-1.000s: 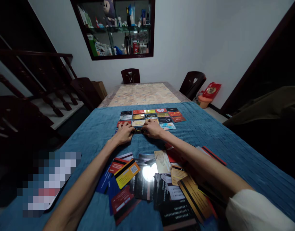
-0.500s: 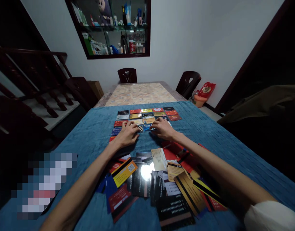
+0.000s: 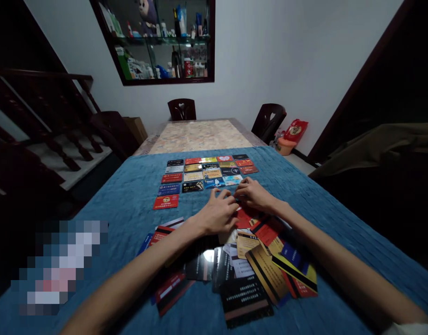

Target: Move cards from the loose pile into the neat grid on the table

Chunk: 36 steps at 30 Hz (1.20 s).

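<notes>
My left hand [image 3: 219, 211] reaches over the pile, bent fingers apart, its fingertips by the left edge of a red card [image 3: 246, 217]. Close beside it, my right hand [image 3: 255, 193] has its fingers curled down at the far end of that card; what they hold, if anything, is hidden. Beyond both hands, cards lie face up in rows, among them a light blue card [image 3: 232, 180], a blue card [image 3: 214, 183], a black card [image 3: 192, 186] and a red card [image 3: 166, 201] at the near left. Loose cards, such as a gold card [image 3: 268, 272] and a black card [image 3: 247, 300], overlap below my hands.
A blue cloth [image 3: 123, 195] covers the near part of the table, with the patterned tabletop [image 3: 200, 135] beyond. A pixelated object [image 3: 63, 267] lies at the left. Dark chairs [image 3: 269, 122] stand around the table, and a railing [image 3: 42, 88] rises at left.
Both hands have left the card rows and come back right and nearer, to the pile's far edge. A light blue card now shows at the right end of the nearest long row.
</notes>
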Tool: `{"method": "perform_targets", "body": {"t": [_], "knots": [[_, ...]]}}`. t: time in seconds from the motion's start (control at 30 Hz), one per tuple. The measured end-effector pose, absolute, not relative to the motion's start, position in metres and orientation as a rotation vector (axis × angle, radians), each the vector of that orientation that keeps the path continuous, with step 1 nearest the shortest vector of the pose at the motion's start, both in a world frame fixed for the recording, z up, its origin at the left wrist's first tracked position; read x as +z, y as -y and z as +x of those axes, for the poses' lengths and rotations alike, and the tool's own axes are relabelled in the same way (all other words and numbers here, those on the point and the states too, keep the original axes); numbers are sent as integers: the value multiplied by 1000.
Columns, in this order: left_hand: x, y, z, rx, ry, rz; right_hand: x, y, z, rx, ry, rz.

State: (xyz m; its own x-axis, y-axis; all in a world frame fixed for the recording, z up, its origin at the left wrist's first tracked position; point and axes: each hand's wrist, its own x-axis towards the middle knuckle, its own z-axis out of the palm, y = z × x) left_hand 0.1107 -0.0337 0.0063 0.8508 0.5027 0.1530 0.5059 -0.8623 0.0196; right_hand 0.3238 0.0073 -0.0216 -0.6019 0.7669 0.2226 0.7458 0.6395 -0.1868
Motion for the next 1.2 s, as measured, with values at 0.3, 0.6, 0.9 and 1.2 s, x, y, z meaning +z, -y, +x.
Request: {"method": "perform_targets", "body": {"t": [0.3,0.6,0.9,1.2], "knots": [[1,36,134,-98,820,-2995,-16,-3,327,170,2652,-1221],[3,37,126,-44,908,-2963,-14,-4,329,225,2704,-1194],[7,36,117,-33,1059,-2956,-4,-2,333,332,2760,-1234],[5,34,112,-47,1108,-2973,-2,-2,340,459,2826,-1240]]}}
